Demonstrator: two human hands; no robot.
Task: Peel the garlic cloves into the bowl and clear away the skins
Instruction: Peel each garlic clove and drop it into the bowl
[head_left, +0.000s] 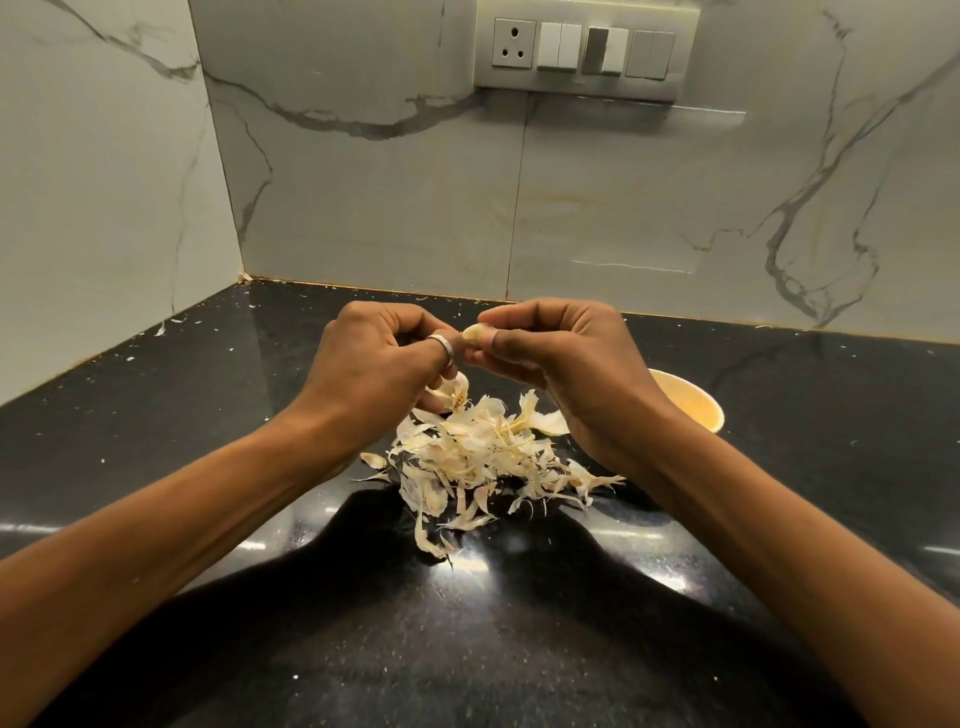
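Note:
A pale garlic clove (475, 332) is held above the counter between both hands. My right hand (561, 364) pinches it with thumb and fingertips. My left hand (379, 364), with a ring on one finger, touches the clove's left end and also grips a garlic bulb remnant (452, 392) in its lower fingers. A heap of papery garlic skins (483, 457) lies on the black counter (208, 395) under the hands. A cream bowl (691, 405) stands to the right, half hidden behind my right wrist; its contents are not visible.
Marble-patterned walls meet in a corner at the back left. A switch panel with a socket (582, 49) sits on the back wall. Small skin flecks are scattered along the counter's back edge and left side.

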